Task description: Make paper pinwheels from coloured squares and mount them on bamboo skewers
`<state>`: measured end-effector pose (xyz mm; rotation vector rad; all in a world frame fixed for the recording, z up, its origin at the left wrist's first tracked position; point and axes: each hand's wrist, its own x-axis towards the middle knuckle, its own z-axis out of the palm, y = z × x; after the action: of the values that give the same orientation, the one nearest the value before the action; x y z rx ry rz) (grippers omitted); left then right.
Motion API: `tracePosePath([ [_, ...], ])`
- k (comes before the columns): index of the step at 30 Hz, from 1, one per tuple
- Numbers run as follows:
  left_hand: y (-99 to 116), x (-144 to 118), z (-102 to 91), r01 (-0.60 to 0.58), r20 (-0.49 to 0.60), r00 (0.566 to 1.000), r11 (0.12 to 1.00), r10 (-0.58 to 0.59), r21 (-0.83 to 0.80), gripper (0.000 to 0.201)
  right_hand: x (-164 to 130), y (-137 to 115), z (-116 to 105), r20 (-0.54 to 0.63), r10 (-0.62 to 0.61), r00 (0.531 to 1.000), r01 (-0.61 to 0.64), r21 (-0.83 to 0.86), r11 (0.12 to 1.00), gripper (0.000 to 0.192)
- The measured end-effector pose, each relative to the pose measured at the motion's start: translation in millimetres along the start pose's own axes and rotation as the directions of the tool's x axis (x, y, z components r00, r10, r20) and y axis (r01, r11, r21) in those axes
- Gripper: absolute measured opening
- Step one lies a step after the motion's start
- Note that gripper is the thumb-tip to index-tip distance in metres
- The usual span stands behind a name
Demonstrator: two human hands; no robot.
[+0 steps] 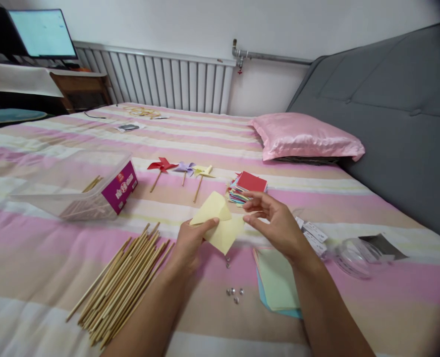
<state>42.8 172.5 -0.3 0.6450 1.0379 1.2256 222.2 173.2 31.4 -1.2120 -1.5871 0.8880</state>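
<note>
My left hand grips a pale yellow paper sheet above the bed, its thumb lying on top. The sheet has cut flaps, and its upper part bends up. At the sheet's right corner is my right hand, thumb and a fingertip closed on the corner, the other fingers curled above. Below the paper lie several small shiny metal pieces. Beyond the hands rest a red pinwheel, a purple pinwheel and a yellow pinwheel, each on a stick.
Many wooden sticks lie at left, near a clear plastic box. A stack of coloured paper squares is ahead; larger green sheets lie under my right arm. Clear plastic packaging and a pink pillow are at right.
</note>
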Motion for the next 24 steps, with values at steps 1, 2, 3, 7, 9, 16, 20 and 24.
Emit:
tracePosePath([
  [1,0.9,0.5,0.0,0.001,-0.018,1.0,1.0,-0.001,-0.019,0.031,-0.5,-0.8,-1.7,-0.039,-0.033,0.999,0.032,-0.03,0.999,0.037],
  [2,1.7,1.1,-0.1,0.001,-0.035,0.999,0.999,-0.003,-0.041,0.031,-1.2,-2.0,-3.1,-0.052,-0.058,0.997,0.055,-0.054,0.997,0.03],
  [3,2.5,1.9,-0.2,0.0,-0.056,0.998,0.998,-0.004,-0.065,0.03,-2.1,-3.4,-4.2,-0.034,-0.07,0.997,0.068,-0.069,0.995,0.026],
  [7,3.9,5.0,-1.3,0.001,-0.105,0.994,0.988,-0.017,-0.153,0.031,-6.2,-9.3,-5.1,0.213,-0.035,0.976,0.052,-0.074,0.996,0.023],
  [9,4.1,5.8,-1.7,0.017,-0.087,0.996,0.984,-0.032,-0.176,0.031,-7.3,-10.7,-3.2,0.352,-0.016,0.936,0.039,-0.058,0.998,0.026],
  [16,5.2,1.9,0.6,0.072,-0.02,0.997,0.979,-0.077,-0.191,0.027,-5.1,-5.5,8.7,0.403,-0.048,0.914,0.072,-0.045,0.996,0.026],
  [20,4.5,-0.2,0.6,0.079,0.022,0.997,0.981,-0.076,-0.179,0.029,-4.1,-2.6,11.5,0.367,-0.061,0.928,0.075,-0.025,0.997,0.019],
  [24,3.3,0.1,-0.5,0.076,0.062,0.996,0.982,-0.066,-0.172,0.028,-3.7,-1.7,12.5,0.34,-0.058,0.939,0.068,-0.019,0.997,0.014],
])
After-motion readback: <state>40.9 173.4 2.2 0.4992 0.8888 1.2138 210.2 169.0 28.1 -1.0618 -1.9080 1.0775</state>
